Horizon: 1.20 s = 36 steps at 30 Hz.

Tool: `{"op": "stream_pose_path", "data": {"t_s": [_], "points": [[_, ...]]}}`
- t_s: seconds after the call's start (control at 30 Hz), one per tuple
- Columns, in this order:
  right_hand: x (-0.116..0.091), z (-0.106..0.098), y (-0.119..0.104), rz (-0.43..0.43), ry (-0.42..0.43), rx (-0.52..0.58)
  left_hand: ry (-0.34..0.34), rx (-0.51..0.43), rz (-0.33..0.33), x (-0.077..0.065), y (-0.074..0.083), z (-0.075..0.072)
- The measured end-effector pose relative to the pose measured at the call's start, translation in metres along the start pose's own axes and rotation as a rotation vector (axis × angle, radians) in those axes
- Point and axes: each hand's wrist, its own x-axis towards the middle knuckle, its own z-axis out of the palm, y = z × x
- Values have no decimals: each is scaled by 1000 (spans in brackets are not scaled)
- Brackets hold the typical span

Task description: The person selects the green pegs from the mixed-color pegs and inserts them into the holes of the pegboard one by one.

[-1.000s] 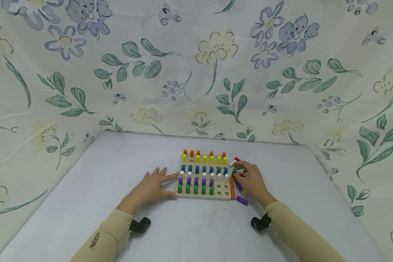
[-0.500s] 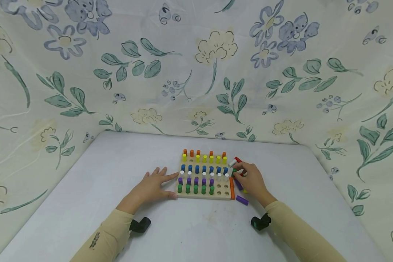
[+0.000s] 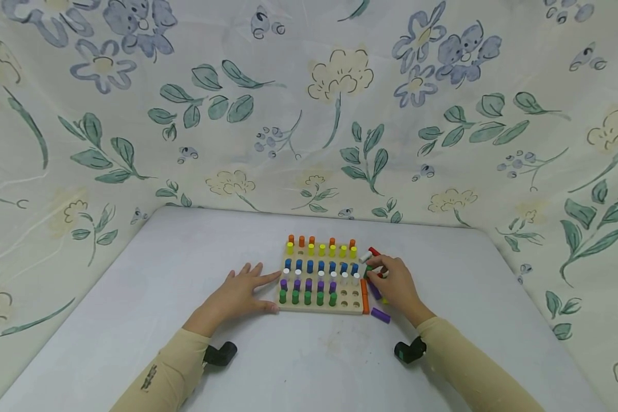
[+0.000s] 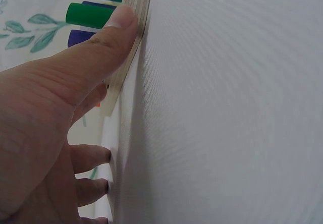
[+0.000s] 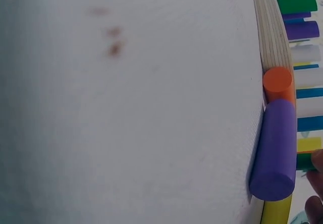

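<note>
A wooden pegboard (image 3: 319, 310) lies on the white table, with rows of orange, yellow, blue, white, purple and green pegs standing in it. My left hand (image 3: 241, 296) is spread flat at its left side. The thumb (image 4: 121, 17) presses the board's edge near the green pegs (image 4: 88, 15), and the index fingertip touches farther back. At the board's right side my right hand (image 3: 395, 285) pinches a green peg (image 5: 305, 161) between thumb and fingers. Holes at the front right corner of the board hold no pegs.
Loose pegs lie right of the board: orange ones (image 3: 365, 296) along its edge, a purple peg (image 3: 380, 315) in front, a white peg (image 3: 365, 257) and a red peg (image 3: 373, 251) behind. A yellow peg (image 5: 276, 211) is partly hidden. Floral cloth (image 3: 288, 114) hangs behind the table.
</note>
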Motion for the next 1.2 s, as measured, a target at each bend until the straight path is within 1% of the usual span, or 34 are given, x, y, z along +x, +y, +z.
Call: {"op": "stream_pose_path", "data": {"t_s": [0.27,0.4,0.57,0.73,0.9,1.07,1.2], "points": [[-1,-2,0,-58,28,19,-5,2,0,0,1,-1],[-2,-2,0,-62,29,24,-8,8,-2,1,0,0],[-3,-2,2,-88,40,25,-15,5,-8,2,-1,0],[-4,-2,2,-99,37,23,-15,3,-8,3,-3,1],[-8,-3,-2,-108,31,52,-11,-1,-6,4,-4,2],[-9,-3,-1,-115,20,44,-10,-2,0,4,-5,4],[-10,-2,-1,-116,21,55,-8,2,0,4,-4,3]]}}
